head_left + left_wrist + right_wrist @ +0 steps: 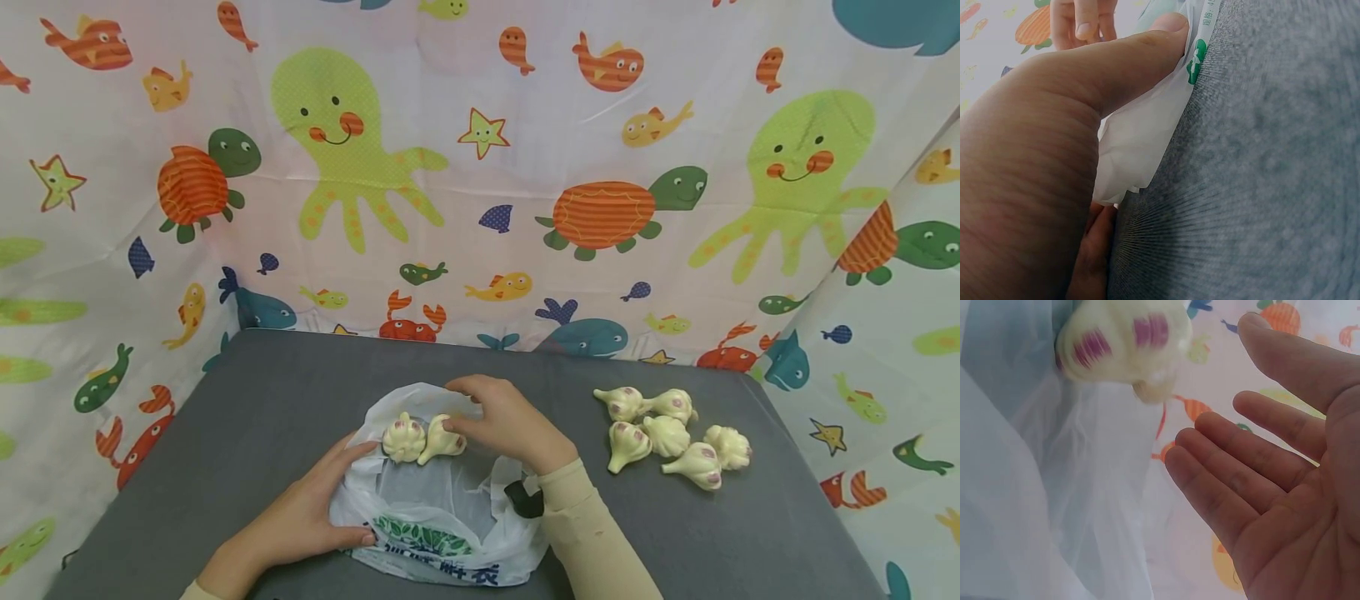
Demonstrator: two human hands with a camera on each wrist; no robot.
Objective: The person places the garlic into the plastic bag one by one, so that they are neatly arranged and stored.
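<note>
A white plastic bag with green leaf print and dark lettering lies with its mouth spread wide. Two garlic bulbs are side by side at its far inner side. My left hand holds the bag's left side, thumb at the front and fingers along the back; in the left wrist view the thumb lies against the plastic. Over the bag's far right side is my right hand. The right wrist view shows its fingers spread and apart from a blurred garlic bulb.
Several more garlic bulbs lie grouped on the grey tabletop, right of the bag. A dark patch shows beside the right cuff. Behind the table hangs a curtain printed with sea animals.
</note>
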